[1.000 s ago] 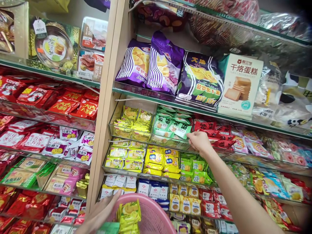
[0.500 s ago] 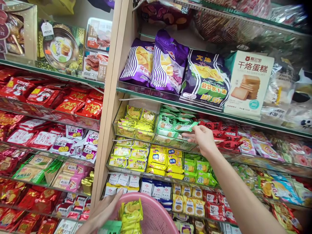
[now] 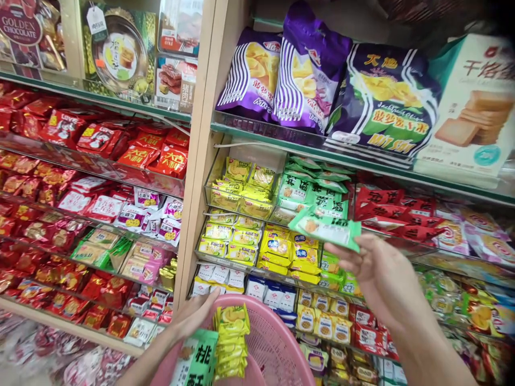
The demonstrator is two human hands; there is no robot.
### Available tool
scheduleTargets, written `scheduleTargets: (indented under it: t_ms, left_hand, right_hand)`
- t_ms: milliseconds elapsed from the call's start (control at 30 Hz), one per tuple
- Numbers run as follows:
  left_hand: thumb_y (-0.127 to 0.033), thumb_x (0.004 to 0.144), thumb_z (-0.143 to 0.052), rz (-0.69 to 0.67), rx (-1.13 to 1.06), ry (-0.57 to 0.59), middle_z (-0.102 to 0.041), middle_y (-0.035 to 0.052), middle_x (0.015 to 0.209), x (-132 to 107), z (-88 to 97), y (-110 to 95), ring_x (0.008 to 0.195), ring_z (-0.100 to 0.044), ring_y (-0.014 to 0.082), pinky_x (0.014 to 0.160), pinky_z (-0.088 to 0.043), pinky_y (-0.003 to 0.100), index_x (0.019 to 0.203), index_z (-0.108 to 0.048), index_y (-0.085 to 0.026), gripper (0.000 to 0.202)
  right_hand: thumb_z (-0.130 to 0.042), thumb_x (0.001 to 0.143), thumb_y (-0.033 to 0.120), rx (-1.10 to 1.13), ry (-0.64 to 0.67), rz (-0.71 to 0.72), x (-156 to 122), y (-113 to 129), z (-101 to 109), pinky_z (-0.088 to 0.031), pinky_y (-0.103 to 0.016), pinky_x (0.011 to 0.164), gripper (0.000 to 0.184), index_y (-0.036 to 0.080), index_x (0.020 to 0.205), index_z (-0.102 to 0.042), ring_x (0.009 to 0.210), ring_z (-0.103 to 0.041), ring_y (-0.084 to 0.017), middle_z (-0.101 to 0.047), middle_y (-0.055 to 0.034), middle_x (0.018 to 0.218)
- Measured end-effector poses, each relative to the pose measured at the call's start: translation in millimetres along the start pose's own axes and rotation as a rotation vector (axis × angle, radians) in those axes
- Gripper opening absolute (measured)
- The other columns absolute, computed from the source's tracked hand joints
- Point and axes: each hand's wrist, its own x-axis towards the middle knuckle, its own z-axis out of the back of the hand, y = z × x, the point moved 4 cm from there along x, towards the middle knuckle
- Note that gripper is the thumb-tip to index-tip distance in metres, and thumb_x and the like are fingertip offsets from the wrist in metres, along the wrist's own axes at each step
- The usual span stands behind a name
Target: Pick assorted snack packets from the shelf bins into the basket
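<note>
My right hand [image 3: 380, 271] pinches one end of a green snack packet [image 3: 325, 228] and holds it out in front of the shelves. Behind it, similar green packets [image 3: 298, 187] fill a clear shelf bin. At the bottom of the view, my left hand [image 3: 195, 316] grips the rim of a pink plastic basket [image 3: 281, 343]; its thumb shows on the rim while the other fingers are hidden. Inside the basket lie a stack of yellow snack packets [image 3: 232, 343] and another green packet [image 3: 198, 354].
Bins of yellow packets [image 3: 229, 238] and red packets [image 3: 398, 209] flank the green ones. Large purple chip bags [image 3: 311, 69] stand on the glass shelf [image 3: 273, 136] above. A wooden divider [image 3: 205, 107] separates the left shelves, which hold red packets [image 3: 139, 153].
My right hand has drawn a green packet out of its bin, toward me. The view has shifted, and the basket shows more of its inside.
</note>
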Motion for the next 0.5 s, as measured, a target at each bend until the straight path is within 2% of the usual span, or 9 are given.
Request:
scheduleTargets:
  t_ms: [100,233,400,500]
  left_hand:
    - [-0.067,0.083,-0.019,-0.005,0.024,-0.022,-0.069,0.0084,0.082,0,-1.4,1,0.087,-0.061,0.0303,0.08,-0.04,0.037,0.079,-0.065,-0.021,0.065]
    - [-0.069,0.082,-0.016,0.016,0.04,-0.027,-0.068,0.0079,0.079,1,-3.1,2,0.083,-0.061,0.0288,0.074,-0.042,0.034,0.075,-0.065,-0.022,0.068]
    - [-0.069,0.082,-0.019,-0.017,0.027,0.001,-0.07,0.0079,0.078,8,-8.4,12,0.081,-0.063,0.0282,0.073,-0.042,0.032,0.075,-0.067,-0.019,0.07]
    - [-0.069,0.082,-0.02,0.009,0.014,-0.022,-0.071,0.0095,0.088,10,-6.7,18,0.088,-0.063,0.0291,0.076,-0.042,0.032,0.085,-0.068,-0.018,0.07]
  right_hand:
    - [-0.071,0.061,0.03,0.089,0.102,-0.279,-40,-52,-6,-0.049,-0.015,0.038,0.026,0.019,0.074,-0.051,0.072,-0.07,-0.022,-0.067,-0.0037,0.084]
    - [-0.076,0.059,0.033,0.183,0.203,-0.614,-93,-124,-27,-0.05,-0.018,0.04,0.034,0.017,0.074,-0.051,0.067,-0.069,-0.022,-0.068,-0.0048,0.079]
    - [-0.077,0.057,0.034,0.24,0.311,-0.841,-140,-194,-56,-0.05,-0.018,0.042,0.034,0.015,0.074,-0.054,0.058,-0.067,-0.016,-0.07,-0.0052,0.075]
    - [-0.078,0.054,0.036,0.236,0.366,-0.888,-162,-229,-66,-0.049,-0.017,0.042,0.034,0.015,0.071,-0.057,0.053,-0.064,-0.013,-0.069,-0.0029,0.065]
